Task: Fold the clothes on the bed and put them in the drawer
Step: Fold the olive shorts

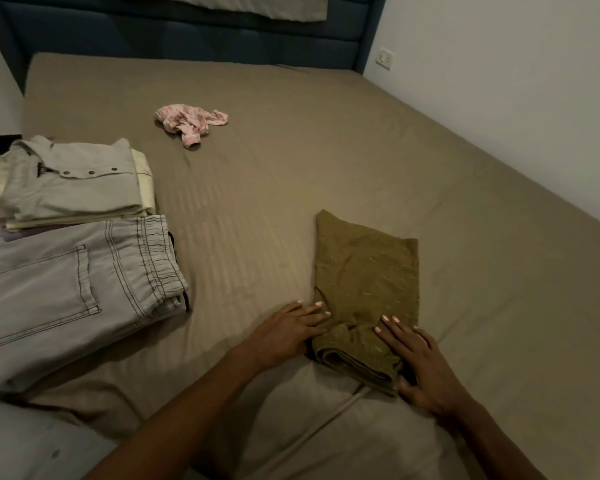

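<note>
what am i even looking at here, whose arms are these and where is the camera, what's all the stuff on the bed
There is no machine here. The one picture comes from a camera worn on a person's head, looking down at their own arms. The left hand and right hand lie with straight fingers on an olive green garment, pressing its near, rolled end; nothing is lifted. It lies on a bed with a brown sheet. At the left are folded grey jeans and, behind them, a folded grey button shirt on a small stack. Farther back lies a crumpled pink garment, not yet folded.
</note>
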`<act>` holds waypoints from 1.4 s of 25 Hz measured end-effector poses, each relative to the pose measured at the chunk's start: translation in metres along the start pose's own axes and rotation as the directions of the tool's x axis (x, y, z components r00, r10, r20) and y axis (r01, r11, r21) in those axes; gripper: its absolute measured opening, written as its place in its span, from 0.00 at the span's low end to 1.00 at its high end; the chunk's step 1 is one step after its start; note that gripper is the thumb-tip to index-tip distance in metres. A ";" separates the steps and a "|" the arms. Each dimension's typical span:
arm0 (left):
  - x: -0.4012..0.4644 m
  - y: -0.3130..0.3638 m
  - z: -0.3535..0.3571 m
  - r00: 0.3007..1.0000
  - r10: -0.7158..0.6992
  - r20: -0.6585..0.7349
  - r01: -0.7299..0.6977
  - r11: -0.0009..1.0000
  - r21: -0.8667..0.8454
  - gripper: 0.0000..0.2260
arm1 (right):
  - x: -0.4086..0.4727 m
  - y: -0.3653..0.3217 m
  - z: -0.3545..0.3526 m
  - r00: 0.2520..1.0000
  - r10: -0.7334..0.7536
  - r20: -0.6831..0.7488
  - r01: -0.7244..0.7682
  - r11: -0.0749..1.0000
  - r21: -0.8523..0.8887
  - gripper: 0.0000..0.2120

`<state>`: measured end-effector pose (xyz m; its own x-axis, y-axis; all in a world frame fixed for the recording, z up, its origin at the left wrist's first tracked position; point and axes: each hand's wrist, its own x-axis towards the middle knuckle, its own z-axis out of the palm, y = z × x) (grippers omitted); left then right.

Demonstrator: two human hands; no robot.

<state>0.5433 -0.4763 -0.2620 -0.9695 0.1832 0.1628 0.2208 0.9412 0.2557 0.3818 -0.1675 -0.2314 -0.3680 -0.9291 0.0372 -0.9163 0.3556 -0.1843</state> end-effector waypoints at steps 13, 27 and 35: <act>-0.060 0.018 -0.072 0.937 -0.219 -0.271 0.148 0.954 -0.262 0.16 | 0.027 -0.070 -0.042 0.970 0.208 0.129 -0.225 0.547 0.806 0.08; 0.012 -0.014 -0.051 0.674 -0.730 0.115 0.586 0.433 -0.685 0.40 | 0.079 -0.035 -0.005 0.652 0.758 0.000 -0.664 0.572 0.481 0.12; -0.027 -0.020 -0.010 0.722 -0.653 -0.230 0.330 0.617 -0.714 0.26 | 0.063 -0.053 0.028 0.609 0.746 -0.269 -0.624 0.660 0.418 0.23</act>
<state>0.5666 -0.5029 -0.2620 -0.8195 -0.5474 0.1694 -0.1083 0.4382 0.8923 0.4118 -0.2482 -0.2463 -0.9504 -0.2730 0.1493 -0.3090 0.7719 -0.5556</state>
